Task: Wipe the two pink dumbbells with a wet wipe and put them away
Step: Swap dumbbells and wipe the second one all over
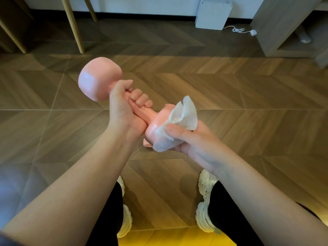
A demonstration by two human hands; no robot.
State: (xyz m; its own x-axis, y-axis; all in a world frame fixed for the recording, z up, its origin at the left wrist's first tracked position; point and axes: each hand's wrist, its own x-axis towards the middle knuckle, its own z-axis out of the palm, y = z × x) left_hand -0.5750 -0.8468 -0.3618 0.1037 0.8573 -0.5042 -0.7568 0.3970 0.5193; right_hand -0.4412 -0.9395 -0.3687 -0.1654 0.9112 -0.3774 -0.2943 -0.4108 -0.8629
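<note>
From above, a herringbone wood floor (230, 96) runs to a white box (212, 14) by the wall. Over it, the left hand (122, 105) has its fingers clamped round the pink dumbbell (99, 80) handle; the right hand (191, 139) presses a wet wipe (182, 118) around its near head.

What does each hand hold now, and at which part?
The left hand grips the pink dumbbell by its handle bar. The right hand holds a wet wipe pressed around the dumbbell's near head.
</note>
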